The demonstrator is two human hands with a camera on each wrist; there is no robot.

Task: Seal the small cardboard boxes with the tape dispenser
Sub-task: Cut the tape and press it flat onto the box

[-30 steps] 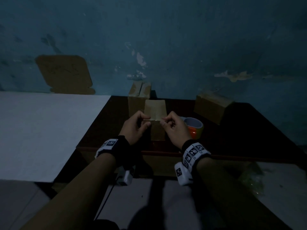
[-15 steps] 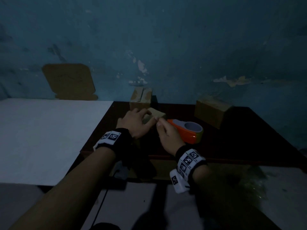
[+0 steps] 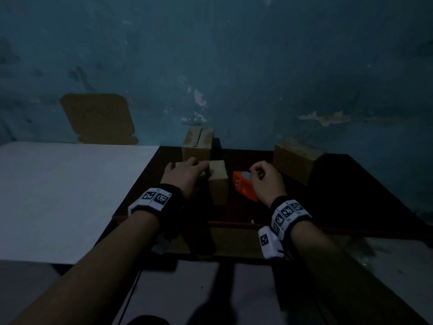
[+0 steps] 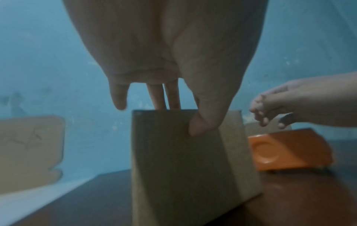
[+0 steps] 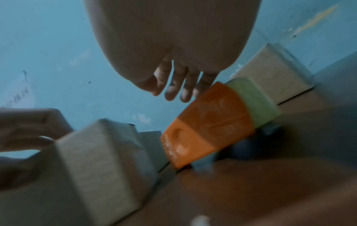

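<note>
Three small cardboard boxes and an orange tape dispenser on a dark table.

The nearest box (image 3: 218, 181) stands upright near the table's front, brown and plain. Just to its right lies the tape dispenser (image 3: 242, 187), its tape roll (image 5: 257, 100) at the far end. A second box (image 3: 198, 146) with a slit top stands behind; a third box (image 3: 294, 160) sits far right.

The dark wooden table (image 3: 351, 184) carries three cardboard boxes (image 3: 219, 184) and an orange tape dispenser (image 3: 242, 188); a white board (image 3: 58, 195) lies just beside it.
</note>
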